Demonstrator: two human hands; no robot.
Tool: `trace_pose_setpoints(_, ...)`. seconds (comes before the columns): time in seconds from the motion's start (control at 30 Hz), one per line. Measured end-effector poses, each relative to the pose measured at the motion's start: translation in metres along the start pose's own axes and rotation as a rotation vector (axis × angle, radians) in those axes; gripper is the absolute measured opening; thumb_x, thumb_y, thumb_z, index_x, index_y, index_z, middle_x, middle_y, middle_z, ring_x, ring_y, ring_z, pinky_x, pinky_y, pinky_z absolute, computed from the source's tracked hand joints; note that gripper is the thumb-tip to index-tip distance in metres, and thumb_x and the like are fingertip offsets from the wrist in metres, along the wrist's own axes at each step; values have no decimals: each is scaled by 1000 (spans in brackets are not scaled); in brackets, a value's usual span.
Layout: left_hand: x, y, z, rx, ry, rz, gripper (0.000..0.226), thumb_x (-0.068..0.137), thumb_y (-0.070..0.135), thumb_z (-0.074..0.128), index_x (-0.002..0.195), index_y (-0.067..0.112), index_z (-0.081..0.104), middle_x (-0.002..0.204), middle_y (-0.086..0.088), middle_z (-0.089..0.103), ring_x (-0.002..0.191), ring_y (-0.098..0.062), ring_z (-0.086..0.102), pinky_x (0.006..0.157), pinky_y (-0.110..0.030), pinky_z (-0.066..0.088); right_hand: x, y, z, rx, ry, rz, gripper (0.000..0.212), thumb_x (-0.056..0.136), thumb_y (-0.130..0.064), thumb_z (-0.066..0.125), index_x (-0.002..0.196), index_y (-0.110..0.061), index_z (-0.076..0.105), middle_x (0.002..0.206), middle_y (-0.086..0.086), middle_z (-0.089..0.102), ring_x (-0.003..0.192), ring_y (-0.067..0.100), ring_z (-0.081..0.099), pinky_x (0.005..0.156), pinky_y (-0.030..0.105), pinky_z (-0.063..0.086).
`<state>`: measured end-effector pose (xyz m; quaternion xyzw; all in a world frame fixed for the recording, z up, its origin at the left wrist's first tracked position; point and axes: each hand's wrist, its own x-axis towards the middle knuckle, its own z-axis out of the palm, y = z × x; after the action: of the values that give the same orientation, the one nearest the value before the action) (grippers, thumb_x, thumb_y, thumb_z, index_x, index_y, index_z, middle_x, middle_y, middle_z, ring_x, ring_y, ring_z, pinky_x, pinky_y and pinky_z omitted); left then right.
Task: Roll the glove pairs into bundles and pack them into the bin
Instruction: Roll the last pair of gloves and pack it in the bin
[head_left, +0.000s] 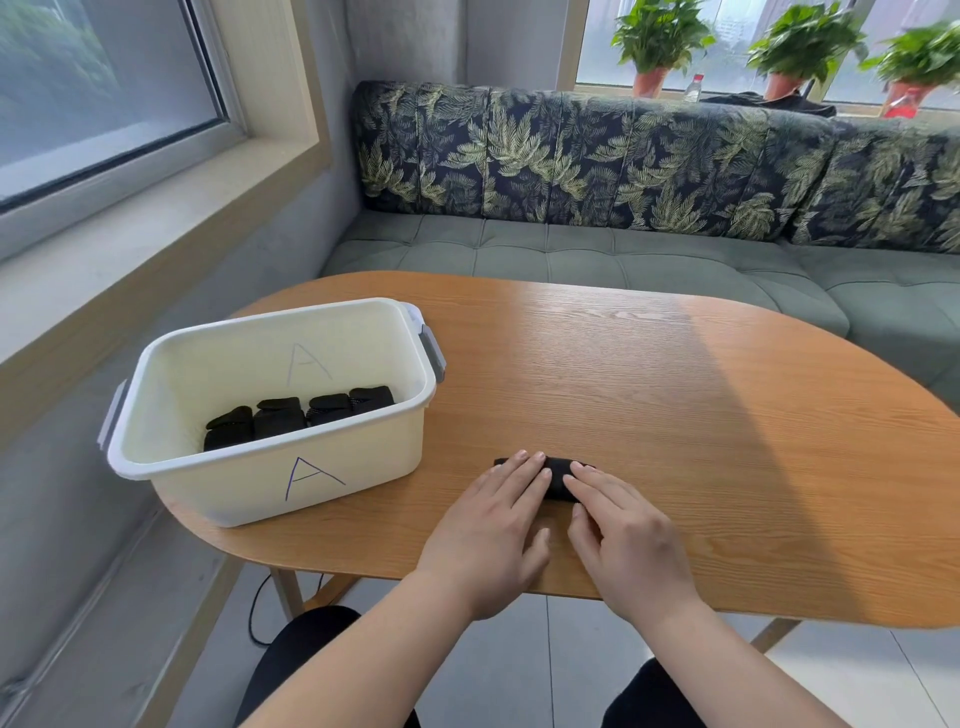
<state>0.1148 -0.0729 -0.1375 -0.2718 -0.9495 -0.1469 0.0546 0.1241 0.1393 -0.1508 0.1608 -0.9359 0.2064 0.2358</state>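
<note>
Seen from the head camera, a black glove roll (558, 480) lies on the wooden worktop (701, 415), just in from its near edge. The left hand (498, 514) and the right hand (618, 530) lie side by side on top of it. Their fingers are straight and pressed flat, not curled round anything. The left fingertips cover the roll's nine o'clock end and the right ones its three o'clock end.

The white bin (363, 478), marked with an A, stands at about ten o'clock from the roll, near but apart. Four dark bundles (296, 415) sit in a row on its floor.

I judge the roll to be soft, light and springy, likely to uncoil once the pressure goes. The safest hold looks to be round its middle, with thumb under and fingers over the loose edge.
</note>
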Motion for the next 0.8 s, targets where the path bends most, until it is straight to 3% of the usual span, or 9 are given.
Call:
trace_pose_setpoints(0.1,-2,1,-5,-44,19,-12,70,111,50,33,172,23,11,180,9,-2,163,-5,-15,132,-29,-6,2,0,-7,28,-60,-26,41,102,-18,63,144,-21,67,155,-7,57,147,14,48,118,38,46)
trace_pose_setpoints(0.2,-4,-1,-7,-128,60,-65,68,111,51,37,171,27,15,178,14,1,161,-1,-14,132,-27,-2,6,2,-8,6,-127,-22,48,105,-26,58,153,-31,57,165,-14,45,158,12,32,125,38,33)
trace_pose_setpoints(0.3,-6,-2,-8,-225,159,-118,58,108,49,43,162,27,35,170,13,23,160,-6,10,131,-30,17,8,2,-7,78,-138,58,41,105,-29,58,146,-32,63,154,-18,54,150,9,42,120,42,43)
trace_pose_setpoints(0.37,-8,-2,-9,-259,230,-152,48,107,46,49,150,26,47,154,13,36,147,-7,29,123,-26,29,8,1,-12,117,-86,104,32,102,-26,64,133,-30,71,135,-19,64,133,9,53,106,41,52)
trace_pose_setpoints(0.5,-9,-2,-12,-276,274,-204,30,105,43,52,130,27,56,126,15,45,122,-7,41,108,-22,35,7,-1,-20,170,-19,159,10,100,-25,70,105,-32,74,105,-23,63,107,8,57,85,34,53)
trace_pose_setpoints(0.63,-5,-2,-13,-254,216,-237,24,105,47,50,121,31,59,107,19,50,106,-7,43,97,-28,43,11,4,-19,259,-53,254,12,98,-33,74,106,-41,71,105,-27,66,111,4,58,89,29,51)
trace_pose_setpoints(0.8,7,-6,-17,-265,92,-295,34,108,50,50,132,32,65,112,16,54,113,-10,43,105,-35,42,16,8,-20,332,-117,316,19,92,-34,80,106,-45,74,108,-33,67,109,2,62,92,28,49)
